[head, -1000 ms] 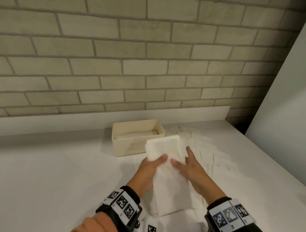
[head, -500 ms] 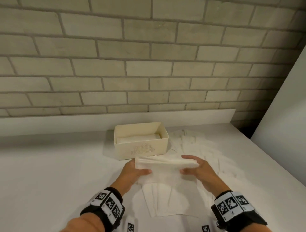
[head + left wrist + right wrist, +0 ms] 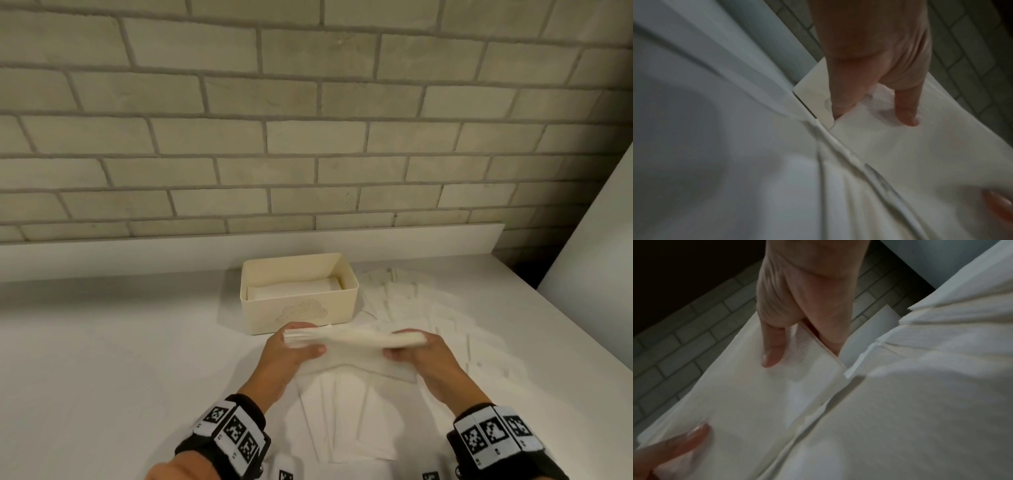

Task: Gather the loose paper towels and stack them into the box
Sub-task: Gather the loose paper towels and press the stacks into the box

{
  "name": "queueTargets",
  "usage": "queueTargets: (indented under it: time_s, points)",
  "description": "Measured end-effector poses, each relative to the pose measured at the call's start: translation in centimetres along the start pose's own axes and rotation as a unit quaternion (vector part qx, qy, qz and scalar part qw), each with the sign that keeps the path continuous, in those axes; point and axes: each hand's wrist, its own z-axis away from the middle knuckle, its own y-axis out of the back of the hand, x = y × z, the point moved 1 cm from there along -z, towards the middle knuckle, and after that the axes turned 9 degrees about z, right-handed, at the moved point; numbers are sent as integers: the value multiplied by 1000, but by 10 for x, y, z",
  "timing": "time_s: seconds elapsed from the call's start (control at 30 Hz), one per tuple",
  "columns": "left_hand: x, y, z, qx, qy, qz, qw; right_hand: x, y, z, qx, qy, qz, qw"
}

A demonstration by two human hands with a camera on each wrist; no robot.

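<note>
Just at six o'clock of the box: the gathered bundle of paper towels [image 3: 352,339] hangs level between two hands, close to the front wall, above the sheets on the counter.
Bundle, feel: light and limp by the look of it; several thin folded sheets, edges fanning at the left end, so it is likely to sag or shed a sheet if held at one end only.
Where to grip: I'd say both short ends, thumb on top and fingers beneath, squeezing the layers together.
Left hand [image 3: 291,353]: curled round the bundle's nine o'clock end, thumb across the top, pinching it.
Right hand [image 3: 419,353]: clamps the three o'clock end the same way, thumb pressed on the top sheet in the wrist view.
Box [image 3: 298,310]: cream, open-topped, a low stack already inside.
Loose towels [image 3: 342,421]: more lie under the hands at six o'clock.
Scattered sheets [image 3: 428,311]: spread at three o'clock of the box.
Counter [image 3: 120,359]: white, against a brick wall [image 3: 308,120].
</note>
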Motion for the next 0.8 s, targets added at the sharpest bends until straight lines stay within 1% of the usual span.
queueTargets:
  time_s: [0.07,0.13,0.2,0.27,0.37,0.43,0.5,0.57,0.67,0.73,0.8]
  points:
    - [4,-2,-2,-1,-8,9,1000,-4,4,-2,-1,12,-33,999]
    - [2,-1,-3,0,-10,-4,1000,-1,5,-2,-12,3,-15,1000]
    - [-2,-2,-3,7,3,-3,1000,3,0,-2,-11,-16,21,1000]
    - [-3,-5,-4,11,5,3,1000,2,-4,-3,-6,-16,42,999]
    - [4,-6,-2,2,6,20,1000,-2,3,-4,20,-7,21,1000]
    - [5,-1,0,-3,8,14,1000,2,9,-1,7,-12,27,1000]
    - [-1,4,2,-4,8,-19,1000,6,7,4,-23,-22,78,996]
    - [-4,3,3,3,10,-33,999,3,1,5,-22,-11,104,994]
    - [7,-1,3,-16,-3,1,1000,-7,3,2,-2,23,58,998]
    - [11,1,2,-20,-8,-9,1000,-5,6,0,0,11,52,999]
    - [8,5,3,-6,2,-48,999,4,6,0,-8,-28,112,993]
